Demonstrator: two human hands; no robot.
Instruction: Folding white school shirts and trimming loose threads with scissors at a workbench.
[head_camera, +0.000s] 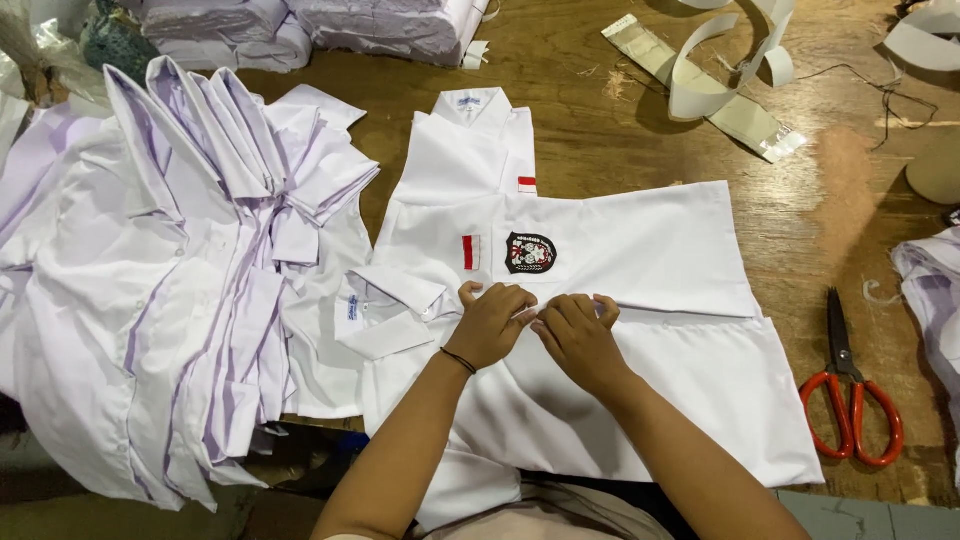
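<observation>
I work in a garment workshop, at a sewing or finishing table. My wooden table (600, 110) is worn and scratched. On my left side lies a big pile of white shirts (170, 280), all the same kind, and more folded stacks (300, 25) stand at the far edge. Red-handled scissors (850, 400), strips of white band (730, 60) and loose threads (880, 90) lie near.

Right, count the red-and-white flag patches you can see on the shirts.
2. One flag patch sits beside the black badge on the shirt under both hands; the other flag patch is on the folded shirt behind it. More may be hidden in the pile.
</observation>
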